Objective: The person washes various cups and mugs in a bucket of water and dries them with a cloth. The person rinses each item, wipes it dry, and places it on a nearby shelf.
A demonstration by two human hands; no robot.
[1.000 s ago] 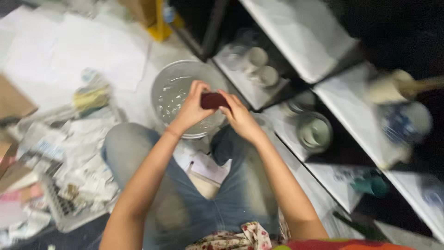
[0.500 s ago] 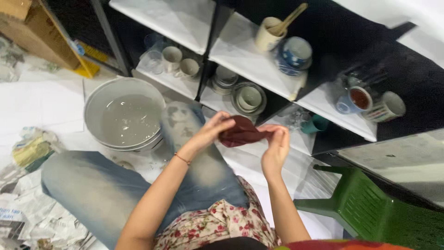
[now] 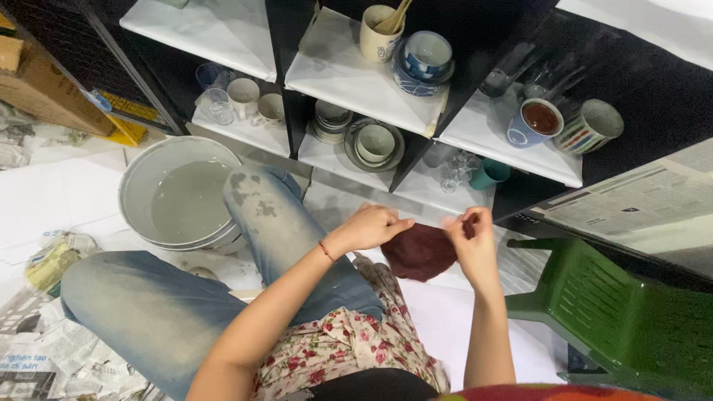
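Observation:
My left hand (image 3: 371, 226) and my right hand (image 3: 471, 241) hold up a dark maroon cloth (image 3: 420, 252) between them, each pinching an upper edge so it hangs spread out above the white floor. A thin red bracelet circles my left wrist. My blue-jeaned legs (image 3: 186, 289) are folded under me, and a wet patch marks the raised knee beside the bucket.
A grey bucket of cloudy water (image 3: 182, 197) stands left of my knee. A black shelf unit with white boards (image 3: 349, 74) holds cups, stacked bowls, glasses and mugs straight ahead. A green plastic chair (image 3: 624, 319) is at right. Crumpled newspaper (image 3: 52, 334) lies at lower left.
The view swung from the newspapers toward the shelves. The cloth went from a small bunch in my hands to being pulled open and hanging wide between them.

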